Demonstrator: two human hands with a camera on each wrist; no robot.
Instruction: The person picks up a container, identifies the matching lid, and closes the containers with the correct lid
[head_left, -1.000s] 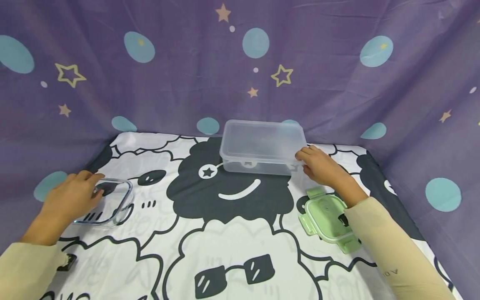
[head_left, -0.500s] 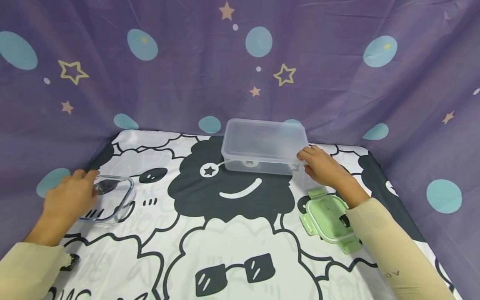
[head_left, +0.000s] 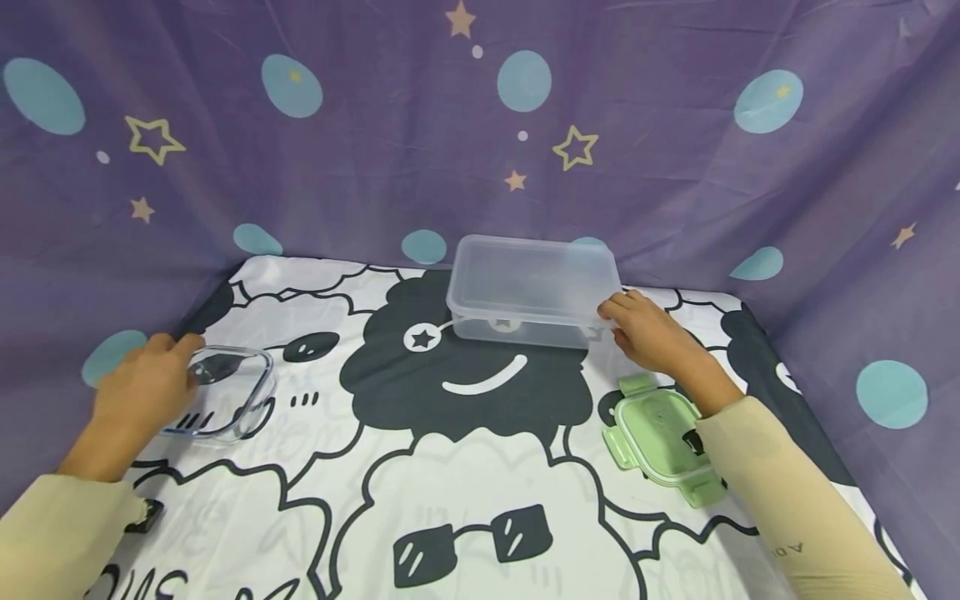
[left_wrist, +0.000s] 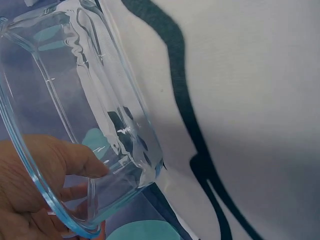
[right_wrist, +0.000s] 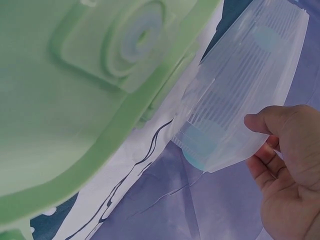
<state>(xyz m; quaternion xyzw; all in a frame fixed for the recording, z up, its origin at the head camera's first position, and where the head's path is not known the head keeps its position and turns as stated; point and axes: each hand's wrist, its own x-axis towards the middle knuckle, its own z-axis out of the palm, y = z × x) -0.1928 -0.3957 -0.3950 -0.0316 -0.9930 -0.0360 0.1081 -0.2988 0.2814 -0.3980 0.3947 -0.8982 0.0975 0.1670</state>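
Observation:
On the left of the head view, my left hand [head_left: 146, 387] holds a clear glass food container [head_left: 258, 392] by its left wall. Its thumb lies on the inside of the glass container [left_wrist: 55, 100] in the left wrist view, with the other fingers outside. My right hand [head_left: 648, 337] pinches the front right corner of a translucent plastic box [head_left: 532, 279] at the back of the table. In the right wrist view, the thumb and fingers of the right hand [right_wrist: 292, 165] grip the edge of the ribbed plastic box [right_wrist: 240, 95].
A green clip lid [head_left: 660, 433] lies on the table before the right forearm, whose sleeve partly covers it. A cartoon-sheep cloth [head_left: 465, 483] covers the table. A purple curtain [head_left: 375, 167] rises behind and at both sides.
The head view has shifted slightly, so the whole scene sits a little further right. Both hands keep their grips, and the left fingers have shifted only slightly along the glass container.

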